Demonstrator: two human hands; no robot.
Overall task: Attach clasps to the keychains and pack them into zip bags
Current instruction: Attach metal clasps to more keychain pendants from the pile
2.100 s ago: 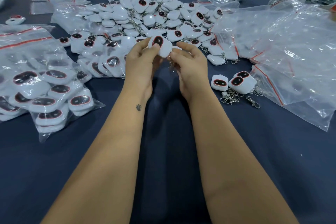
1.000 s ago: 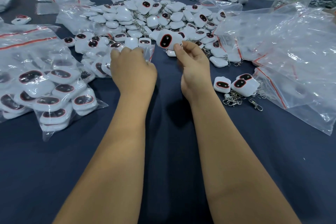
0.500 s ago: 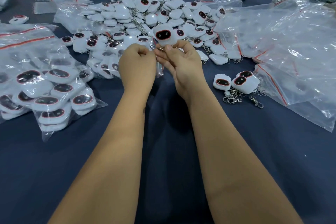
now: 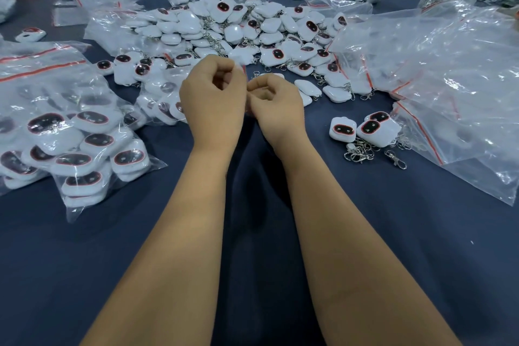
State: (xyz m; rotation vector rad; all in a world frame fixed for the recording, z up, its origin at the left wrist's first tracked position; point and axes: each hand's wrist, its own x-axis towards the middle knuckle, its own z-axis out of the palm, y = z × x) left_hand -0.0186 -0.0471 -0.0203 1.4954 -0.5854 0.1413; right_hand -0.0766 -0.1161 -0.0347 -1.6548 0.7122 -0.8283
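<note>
The white keychain has dropped from sight between the curled left hand (image 4: 213,98) and right hand (image 4: 276,105), just before the keychain pile (image 4: 247,31); grip unclear, no readable writing.

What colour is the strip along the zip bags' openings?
Red, seen on the zip bags at left in the head view.

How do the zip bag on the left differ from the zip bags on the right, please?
The left zip bag is stuffed with white keychains and bulges; the right zip bags look empty, lying crumpled and loose. The left one lies beside the left hand, the right ones beyond the loose clasps. Both are clear plastic with red strips.
</note>
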